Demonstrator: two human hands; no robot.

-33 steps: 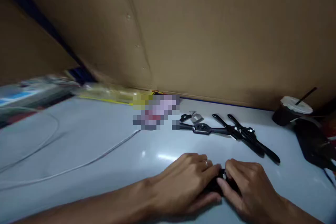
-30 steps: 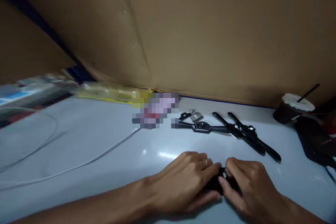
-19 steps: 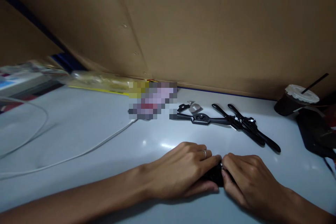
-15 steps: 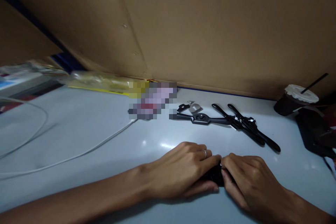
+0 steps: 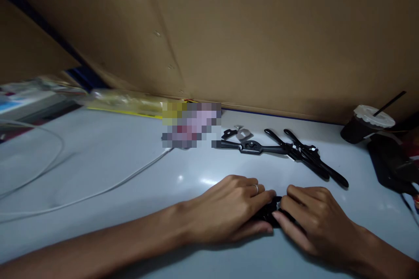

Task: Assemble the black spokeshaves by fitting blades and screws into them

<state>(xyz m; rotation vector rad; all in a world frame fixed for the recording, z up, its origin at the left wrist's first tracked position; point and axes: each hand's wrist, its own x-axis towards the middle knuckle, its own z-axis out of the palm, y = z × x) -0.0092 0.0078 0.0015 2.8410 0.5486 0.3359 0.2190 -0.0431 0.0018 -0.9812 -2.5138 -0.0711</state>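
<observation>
A glossy black tool [image 5: 269,214], seemingly a spokeshave like the ones beyond it, lies low over the table, mostly covered by my hands. My left hand [image 5: 229,211], with a ring on one finger, is closed around its left part. At its middle, by a small shiny metal spot, the bent fingers and thumb of my right hand [image 5: 316,218] grip it; what lies under those fingertips is hidden. Farther back are two crossed black spokeshaves [image 5: 307,154] and a spokeshave body [image 5: 251,147] without its blade. Behind that body rest a loose blade [image 5: 245,135], a black cap plate [image 5: 229,134] and a small screw [image 5: 238,127].
A lidded cup with a straw [image 5: 368,124] stands at the right, beside a black object [image 5: 386,163]. A pixelated phone-like item [image 5: 193,126] has a white cable [image 5: 131,178] running left. Plastic-wrapped yellow packaging [image 5: 127,102] lies along the cardboard wall [image 5: 245,39].
The fingers of my right hand have lifted and shifted slightly right, showing more of the black tool's middle. My left hand keeps its hold almost unmoved.
</observation>
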